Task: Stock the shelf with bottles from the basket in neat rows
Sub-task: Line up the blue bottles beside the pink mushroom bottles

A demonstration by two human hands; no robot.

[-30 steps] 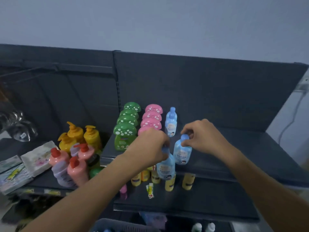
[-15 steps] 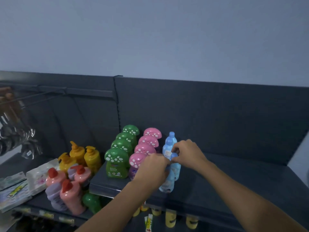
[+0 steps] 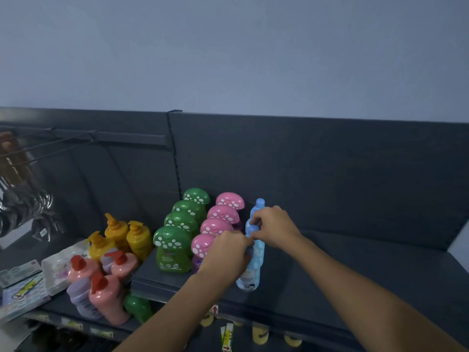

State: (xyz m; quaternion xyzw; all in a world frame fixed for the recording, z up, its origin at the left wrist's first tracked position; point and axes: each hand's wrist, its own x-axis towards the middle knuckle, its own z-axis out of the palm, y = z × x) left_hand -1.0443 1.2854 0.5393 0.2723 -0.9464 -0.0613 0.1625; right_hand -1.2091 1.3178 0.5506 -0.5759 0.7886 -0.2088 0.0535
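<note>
Left hand (image 3: pixel 228 252): fingers curled round the neck of the front pale blue plastic bottle with a white label (image 3: pixel 250 271), holding it where it stands on the dark grey metal shelf (image 3: pixel 355 275).
Right hand (image 3: pixel 275 228): fingertips pinch the rounded blue cap of the second pale blue bottle (image 3: pixel 253 228), just behind the left fingers.
Blue row: both held bottles are upright or nearly so, long axis vertical, caps up. The front label faces the person. A third blue bottle (image 3: pixel 259 204) stands beyond the right fingers, at the back.
Pink mushroom-capped bottles (image 3: pixel 223 214): a row just left of the left fingers, very close to the knuckles.
Shelf edge: it lies near the front bottle, below the left fingers. A careless release or forward nudge could tip the bottle off.
Cap pinch: both grips sit high on tall, narrow bottles. A sideways pull could topple one into the pink row.
Basket: not in view.
</note>
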